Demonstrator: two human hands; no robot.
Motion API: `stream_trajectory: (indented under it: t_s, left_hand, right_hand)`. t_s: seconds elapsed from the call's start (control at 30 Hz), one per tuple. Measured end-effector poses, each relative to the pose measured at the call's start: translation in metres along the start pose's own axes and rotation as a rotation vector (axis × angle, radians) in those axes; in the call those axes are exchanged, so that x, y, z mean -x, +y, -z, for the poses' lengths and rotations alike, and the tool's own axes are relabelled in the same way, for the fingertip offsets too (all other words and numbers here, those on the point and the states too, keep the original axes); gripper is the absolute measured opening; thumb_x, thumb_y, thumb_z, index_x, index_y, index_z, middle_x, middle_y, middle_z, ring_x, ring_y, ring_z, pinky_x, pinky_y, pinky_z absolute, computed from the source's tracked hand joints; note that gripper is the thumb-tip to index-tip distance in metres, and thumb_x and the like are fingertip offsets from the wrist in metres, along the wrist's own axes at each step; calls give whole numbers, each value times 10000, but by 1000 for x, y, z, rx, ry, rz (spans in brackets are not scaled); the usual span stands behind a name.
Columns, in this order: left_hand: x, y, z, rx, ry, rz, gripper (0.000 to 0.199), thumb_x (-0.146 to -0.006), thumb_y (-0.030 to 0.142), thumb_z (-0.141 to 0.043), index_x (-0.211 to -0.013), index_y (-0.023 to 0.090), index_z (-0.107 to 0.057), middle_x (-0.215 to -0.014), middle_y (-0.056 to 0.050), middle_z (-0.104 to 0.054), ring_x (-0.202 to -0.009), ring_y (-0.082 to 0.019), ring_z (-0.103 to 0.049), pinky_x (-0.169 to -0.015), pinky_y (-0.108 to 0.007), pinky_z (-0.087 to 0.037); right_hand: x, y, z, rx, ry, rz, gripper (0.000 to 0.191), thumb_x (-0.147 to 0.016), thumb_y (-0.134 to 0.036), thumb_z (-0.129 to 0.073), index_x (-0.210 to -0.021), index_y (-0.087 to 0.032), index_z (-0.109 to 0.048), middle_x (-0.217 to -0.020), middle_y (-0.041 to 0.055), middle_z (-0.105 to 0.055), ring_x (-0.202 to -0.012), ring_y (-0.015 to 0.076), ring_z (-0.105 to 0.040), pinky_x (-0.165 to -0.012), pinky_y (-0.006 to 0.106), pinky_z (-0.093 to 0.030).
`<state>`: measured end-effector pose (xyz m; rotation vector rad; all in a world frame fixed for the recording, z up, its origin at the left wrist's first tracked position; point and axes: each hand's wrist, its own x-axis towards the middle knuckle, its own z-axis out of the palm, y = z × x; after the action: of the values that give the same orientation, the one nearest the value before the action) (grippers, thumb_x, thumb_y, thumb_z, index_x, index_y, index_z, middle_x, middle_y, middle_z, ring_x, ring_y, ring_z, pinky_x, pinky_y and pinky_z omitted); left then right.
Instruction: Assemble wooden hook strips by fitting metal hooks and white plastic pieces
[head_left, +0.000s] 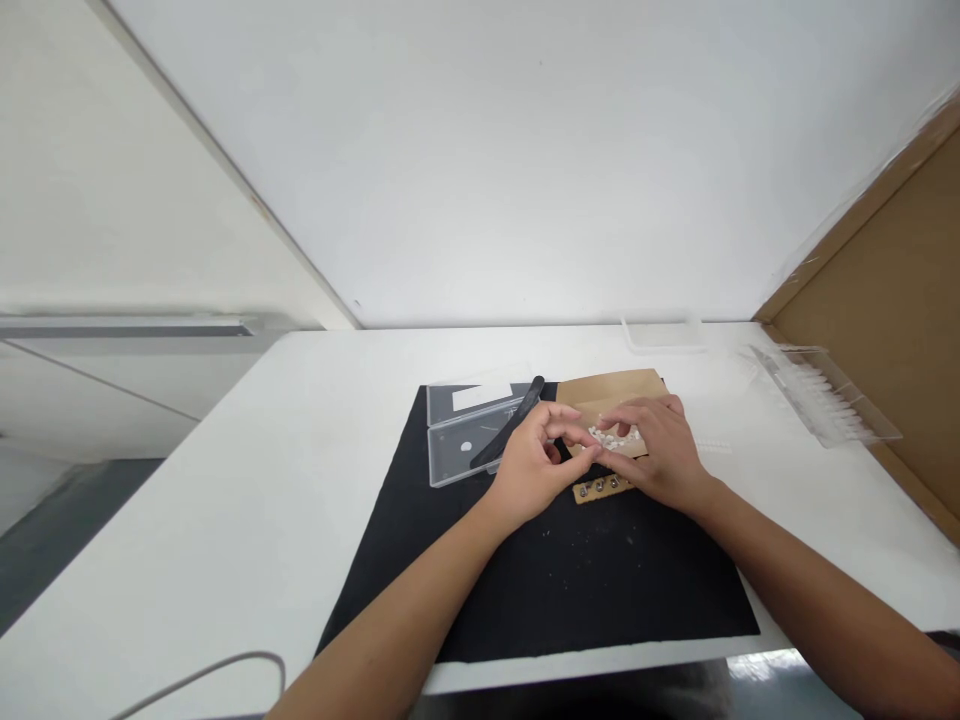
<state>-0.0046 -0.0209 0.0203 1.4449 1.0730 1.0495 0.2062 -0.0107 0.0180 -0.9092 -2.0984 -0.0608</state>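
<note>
Over the black mat [570,590], my left hand [536,460] and my right hand [660,450] meet fingertip to fingertip. Both are closed in a pinch, and whatever lies between the tips is too small to make out. Just behind the fingers, small white pieces [604,438] are scattered on a brown paper sheet [615,385]. A cardboard strip with several small shiny metal parts [600,488] lies beneath my hands, its right end hidden by the right one.
Left of my hands lies an open clear plastic case [450,462], with a slim black curved tool [514,420] across it. A clear tray [664,345] stands at the back. Another clear box with white tips [821,400] is at right, beside a brown panel [892,280].
</note>
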Motion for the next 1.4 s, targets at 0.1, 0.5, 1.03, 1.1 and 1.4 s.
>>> stream_trajectory:
  t_s: [0.1,0.5,1.03,1.1,1.4]
  left_hand:
    - [0,-1,0,-17,5,12,459,-803,359,-841,-1097,210,-521,-885,-37,-790,-639,-119,-592,-509,-224,-336]
    - [2,-3,2,-47,-63,-56,441,-823,311,-826,-1108,221,-502,-846,-16,-781,-515,-77,-490,-492,-223,-350]
    - [1,-1,19,-486,350,-445,97,-933,307,-626,-926,213,-603,-829,-24,-620,-724,-173,-530,-631,-312,-413]
    - [1,-1,18,-489,360,-459,87,-939,301,-614,-933,215,-604,-821,-24,-616,-736,-181,-535,-652,-324,-422]
    - [0,-3,17,-497,391,-456,75,-942,291,-598,-931,218,-601,-816,-22,-615,-764,-189,-549,-664,-329,-424]
  right_hand:
    - [-1,1,2,19,-34,49,215,-1012,-432,-723,-1083,-230,-701,-969,35,-778,-862,195,-718,-832,372,-378]
    - [0,9,9,-58,-102,107,184,-969,-417,-786,-1031,-247,-754,-918,15,-744,-818,164,-678,-794,365,-343]
    - [2,-3,12,-40,-360,181,339,-945,-567,-754,-1028,-239,-780,-890,9,-682,-757,143,-593,-773,344,-327]
    - [1,-7,12,5,-369,212,329,-962,-553,-739,-1041,-236,-777,-909,14,-686,-774,146,-597,-767,346,-325]
    - [2,-12,7,59,-360,220,344,-951,-566,-743,-1032,-234,-783,-933,23,-693,-805,158,-600,-779,357,-329]
